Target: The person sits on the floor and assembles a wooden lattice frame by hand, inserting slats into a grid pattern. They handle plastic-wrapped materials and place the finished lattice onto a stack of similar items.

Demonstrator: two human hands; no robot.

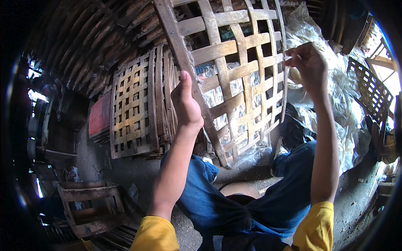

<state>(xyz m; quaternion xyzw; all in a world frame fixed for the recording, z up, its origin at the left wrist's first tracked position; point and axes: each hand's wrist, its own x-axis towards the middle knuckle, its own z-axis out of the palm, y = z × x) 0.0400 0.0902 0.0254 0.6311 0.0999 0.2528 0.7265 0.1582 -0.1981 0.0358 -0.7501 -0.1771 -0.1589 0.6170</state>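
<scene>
My left fingers (pixel 184 80) grip the woven panel (pixel 240 71); my right fingers (pixel 298 51) bend near its opposite edge, hold unclear.

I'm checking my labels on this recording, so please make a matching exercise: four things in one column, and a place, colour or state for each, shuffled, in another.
Things:
1. Left hand
2. Right hand
3. Heap of plastic sheeting
4. Sleeves

Descriptions:
A. Yellow
B. By the right edge of the woven panel, fingers bent
C. Pale and crumpled, beyond the right forearm
D. On the panel's dark side bar, thumb up

Pairs: 1-D, 2-B, 3-C, 4-A
</scene>
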